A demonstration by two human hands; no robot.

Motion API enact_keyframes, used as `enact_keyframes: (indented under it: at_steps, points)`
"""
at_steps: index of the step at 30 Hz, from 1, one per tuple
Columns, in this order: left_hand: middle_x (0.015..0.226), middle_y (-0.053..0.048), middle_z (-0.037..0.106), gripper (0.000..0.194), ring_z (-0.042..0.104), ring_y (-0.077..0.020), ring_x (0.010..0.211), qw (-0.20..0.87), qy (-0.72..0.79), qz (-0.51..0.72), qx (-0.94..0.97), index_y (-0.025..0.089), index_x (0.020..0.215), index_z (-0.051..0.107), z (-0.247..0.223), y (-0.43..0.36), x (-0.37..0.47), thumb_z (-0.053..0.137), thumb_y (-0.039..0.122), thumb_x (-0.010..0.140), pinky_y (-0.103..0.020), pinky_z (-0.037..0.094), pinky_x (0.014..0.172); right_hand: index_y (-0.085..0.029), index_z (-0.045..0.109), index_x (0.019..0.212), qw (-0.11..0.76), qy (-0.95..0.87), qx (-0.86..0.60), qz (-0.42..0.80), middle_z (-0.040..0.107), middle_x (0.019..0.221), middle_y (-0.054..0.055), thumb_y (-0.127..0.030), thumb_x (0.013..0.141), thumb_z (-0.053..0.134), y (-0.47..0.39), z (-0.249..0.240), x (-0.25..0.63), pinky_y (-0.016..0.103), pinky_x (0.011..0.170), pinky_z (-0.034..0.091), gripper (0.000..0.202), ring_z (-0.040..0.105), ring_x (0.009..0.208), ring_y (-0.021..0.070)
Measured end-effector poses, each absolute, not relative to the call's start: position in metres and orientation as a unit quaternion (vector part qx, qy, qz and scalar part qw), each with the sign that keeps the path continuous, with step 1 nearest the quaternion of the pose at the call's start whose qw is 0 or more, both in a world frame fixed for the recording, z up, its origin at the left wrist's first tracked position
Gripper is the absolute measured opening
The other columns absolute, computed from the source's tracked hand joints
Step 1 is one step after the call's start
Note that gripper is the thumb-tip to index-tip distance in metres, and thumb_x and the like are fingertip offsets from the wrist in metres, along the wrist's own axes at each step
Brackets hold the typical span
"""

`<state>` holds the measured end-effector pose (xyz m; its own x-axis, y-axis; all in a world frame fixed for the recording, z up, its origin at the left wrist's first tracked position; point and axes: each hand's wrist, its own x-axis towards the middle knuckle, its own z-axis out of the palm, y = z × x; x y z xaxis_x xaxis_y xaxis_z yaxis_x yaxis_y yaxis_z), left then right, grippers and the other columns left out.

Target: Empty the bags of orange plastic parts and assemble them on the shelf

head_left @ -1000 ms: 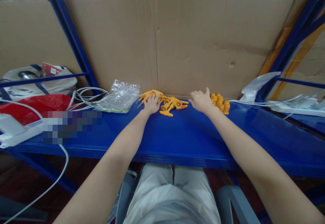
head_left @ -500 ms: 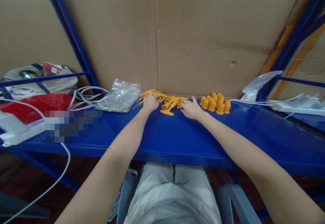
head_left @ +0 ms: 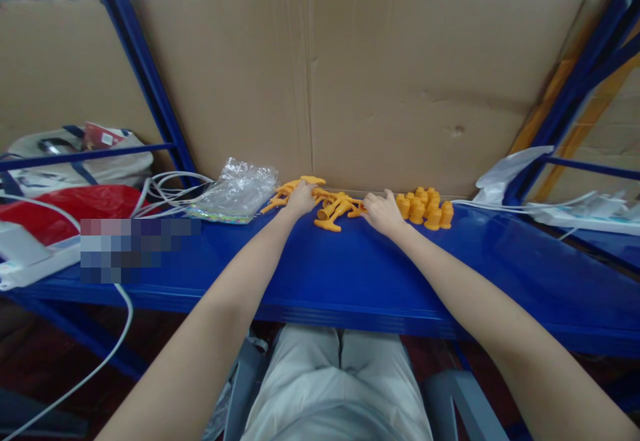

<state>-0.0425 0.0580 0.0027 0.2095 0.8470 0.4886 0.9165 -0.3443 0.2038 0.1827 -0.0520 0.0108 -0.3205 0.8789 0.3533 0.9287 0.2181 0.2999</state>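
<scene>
Several orange plastic pieces with curved ends lie in a loose pile near the back of the blue table. My left hand is on the left part of the pile, its fingers bent around an orange piece. At the pile's right end my right hand pinches the end of another orange piece. Just right of that hand stands a group of small orange cup-shaped pieces.
The blue table ends at a cardboard wall. To the left lie a clear plastic bag, white cables, a red bag and a power strip. Another white strip sits at the right.
The fingers of my right hand have closed on an orange piece. My left hand has shifted slightly right, and the orange pieces around it have moved.
</scene>
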Motion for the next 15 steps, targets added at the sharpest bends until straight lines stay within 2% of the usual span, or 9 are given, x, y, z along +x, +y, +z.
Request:
enact_keyframes:
  at_steps: [6,11,15]
  points:
    - [0.129,-0.010,0.064,0.056,0.060,-0.0220,0.124,0.079,-0.572,-0.223,-0.786,0.019,0.139,0.064,0.011,0.084,-0.030,0.063,0.017,0.083,-0.025,0.043,0.112,-0.012,0.060,0.121,0.105,-0.769,-0.572,-0.264,0.071,0.116,0.018,-0.017,0.102,0.038,-0.047,0.008,0.191,0.044,0.103,0.028,0.030,0.068,0.106,0.0286]
    - [0.143,-0.012,0.059,0.056,0.048,-0.0315,0.138,0.079,-0.617,-0.181,-0.762,0.022,0.142,0.061,0.016,0.084,-0.025,0.063,0.030,0.087,-0.039,0.040,0.115,-0.013,0.057,0.121,0.115,-0.757,-0.590,-0.256,0.070,0.115,0.017,-0.016,0.102,0.033,-0.045,0.010,0.196,0.043,0.100,0.026,0.031,0.067,0.105,0.0282]
    - [0.152,-0.009,0.055,0.061,0.044,-0.0348,0.143,0.053,-0.643,-0.149,-0.749,0.029,0.149,0.054,0.023,0.078,-0.024,0.059,0.036,0.089,-0.047,0.039,0.116,-0.013,0.057,0.121,0.109,-0.755,-0.598,-0.244,0.070,0.115,0.017,-0.017,0.102,0.032,-0.047,0.012,0.196,0.043,0.099,0.025,0.031,0.066,0.104,0.0281]
